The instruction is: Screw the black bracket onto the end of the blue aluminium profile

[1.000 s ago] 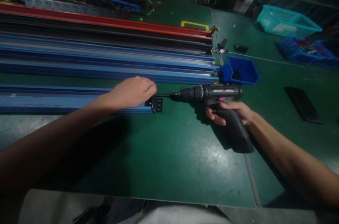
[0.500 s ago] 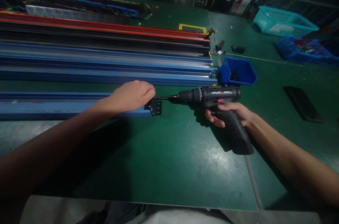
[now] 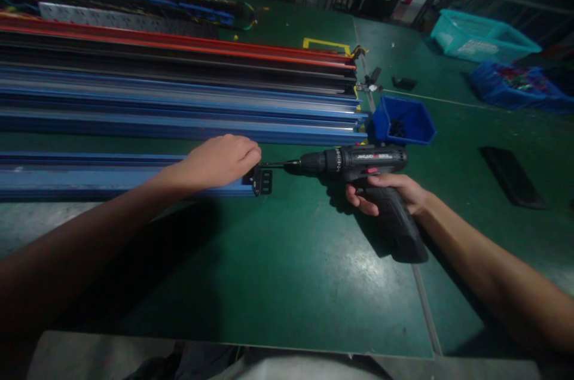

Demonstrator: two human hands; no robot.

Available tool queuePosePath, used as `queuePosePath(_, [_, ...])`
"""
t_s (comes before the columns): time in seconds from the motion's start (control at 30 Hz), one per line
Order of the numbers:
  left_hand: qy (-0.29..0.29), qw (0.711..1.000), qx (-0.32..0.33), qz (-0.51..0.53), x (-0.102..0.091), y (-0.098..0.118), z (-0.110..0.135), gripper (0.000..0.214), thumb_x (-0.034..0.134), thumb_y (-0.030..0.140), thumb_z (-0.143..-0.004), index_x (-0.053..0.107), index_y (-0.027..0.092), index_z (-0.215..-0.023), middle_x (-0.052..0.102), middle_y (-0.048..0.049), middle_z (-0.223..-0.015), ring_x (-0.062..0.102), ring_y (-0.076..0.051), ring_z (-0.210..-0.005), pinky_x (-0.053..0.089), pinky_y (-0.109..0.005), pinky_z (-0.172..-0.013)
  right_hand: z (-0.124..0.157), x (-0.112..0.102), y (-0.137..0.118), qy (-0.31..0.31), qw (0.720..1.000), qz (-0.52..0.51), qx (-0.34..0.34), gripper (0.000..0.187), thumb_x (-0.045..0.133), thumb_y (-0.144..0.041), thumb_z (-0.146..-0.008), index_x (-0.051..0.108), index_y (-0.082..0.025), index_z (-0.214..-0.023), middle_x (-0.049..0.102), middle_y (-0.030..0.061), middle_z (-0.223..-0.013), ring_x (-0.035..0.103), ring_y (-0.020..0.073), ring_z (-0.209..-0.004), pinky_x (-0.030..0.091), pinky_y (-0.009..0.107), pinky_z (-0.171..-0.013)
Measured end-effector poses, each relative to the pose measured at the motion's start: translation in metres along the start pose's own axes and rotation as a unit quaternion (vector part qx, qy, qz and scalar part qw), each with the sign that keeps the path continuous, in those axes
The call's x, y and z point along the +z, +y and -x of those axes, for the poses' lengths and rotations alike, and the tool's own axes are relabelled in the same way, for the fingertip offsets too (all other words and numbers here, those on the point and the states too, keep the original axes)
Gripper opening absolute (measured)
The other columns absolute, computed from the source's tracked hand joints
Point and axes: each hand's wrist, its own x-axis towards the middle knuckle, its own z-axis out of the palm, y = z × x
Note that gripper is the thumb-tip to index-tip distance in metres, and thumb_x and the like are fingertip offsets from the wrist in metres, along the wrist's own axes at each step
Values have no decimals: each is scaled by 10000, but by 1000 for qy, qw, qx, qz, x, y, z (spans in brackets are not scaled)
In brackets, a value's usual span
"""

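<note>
Tabletop (image 3: pixel 287 290): smooth dark green surface, seen from above, with a pale seam towards the right.
Right hand (image 3: pixel 406 190): fingers closed around the handle of a black pistol-shaped power drill (image 3: pixel 365 160) with a small red switch; the grip looks full.
Drill position: turned on its side near the centre, handle slanting towards the wearer, nose pointing left. Whether it rests on the surface cannot be told.
Drill tip: a thin dark metal bit (image 3: pixel 275 164) reaching left to the other hand.
Left hand (image 3: pixel 224 158): over the end of a long blue metal rail (image 3: pixel 81 179), fingers curled in beside the bit's far end. Their tips are hidden, so what they hold cannot be told.
Rail end: a black slotted bracket (image 3: pixel 257 181) juts out just below the left hand.
Rails behind: parallel blue metal rails (image 3: pixel 224 103), then dark rails (image 3: pixel 179 63), then a red rail (image 3: pixel 179 38).
Bins: an open blue plastic bin (image 3: pixel 420 119) with small black parts (image 3: pixel 397 128) inside, just behind the drill; a turquoise plastic basket (image 3: pixel 487 46) farther back.
Far right: a flat black oblong object (image 3: pixel 512 178).
</note>
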Motion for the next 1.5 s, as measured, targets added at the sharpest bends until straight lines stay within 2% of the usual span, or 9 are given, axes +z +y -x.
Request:
queuePosePath(0.3, [0,1000,17,-19,1,-1,0,501,206,431,-1001,647,207,-925,766,-124,-1115,707,-309,-1041,518,-425,-927,0,1,0,-3,1000,-1,3,392,811,-393,-962,776,-37,-1121,788,117,-984,719,115,-698,589,202,-655])
queuePosePath(0.8, [1,1000,4,-8,1,-1,0,527,216,453,-1000,678,206,-953,771,-126,-1167,716,-319,-1089,529,-426,-950,0,3,-1,12,1000,-2,1,400,826,-390,-943,773,-34,-1115,793,128,-978,714,122,-683,592,215,-642])
queuePosePath(1.2, [9,1000,16,-16,-1,-1,1,514,233,433,-1017,684,206,-920,783,-127,-1105,724,-305,-1016,552,-419,-910,0,1,-1,17,1000,-17,14,406,801,-393,-948,759,-19,-1098,780,145,-964,717,144,-673,597,237,-619])
queuePosePath(1.5, [6,1000,11,-28,1,-2,-1,518,231,432,-1025,689,206,-941,785,-118,-1123,730,-299,-1040,549,-411,-942,0,1,0,7,1000,4,8,389,781,-407,-964,740,-50,-1112,775,130,-982,698,137,-690,580,247,-632])
